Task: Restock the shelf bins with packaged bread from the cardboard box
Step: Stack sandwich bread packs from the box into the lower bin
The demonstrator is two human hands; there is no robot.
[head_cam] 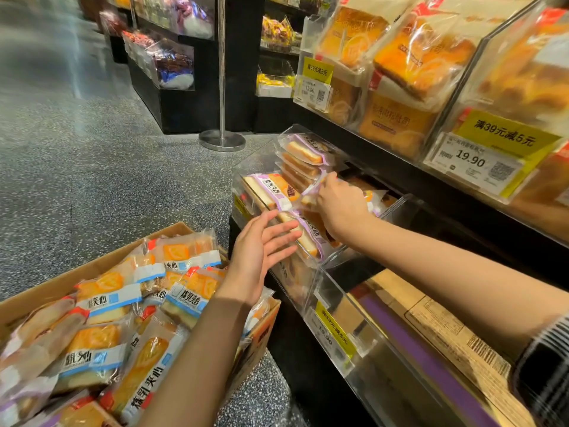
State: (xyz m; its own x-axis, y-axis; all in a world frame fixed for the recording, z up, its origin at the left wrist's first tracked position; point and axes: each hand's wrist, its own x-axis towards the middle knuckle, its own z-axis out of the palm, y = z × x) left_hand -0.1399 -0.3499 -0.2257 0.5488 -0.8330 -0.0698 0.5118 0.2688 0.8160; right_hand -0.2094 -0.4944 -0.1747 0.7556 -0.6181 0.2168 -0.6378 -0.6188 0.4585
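Observation:
An open cardboard box at lower left is heaped with packaged bread in blue, orange and purple wrappers. A clear acrylic shelf bin at centre holds purple-labelled bread packs, stacked and leaning. My right hand reaches into the bin from the right and grips a purple-wrapped pack. My left hand has straight fingers spread flat against the bin's front, over a pack standing there.
Upper bins at right hold large toast bags behind yellow price tags. A flat carton lies in the lower bin at right. A metal stanchion base stands on the speckled floor; dark snack shelving lines the aisle behind.

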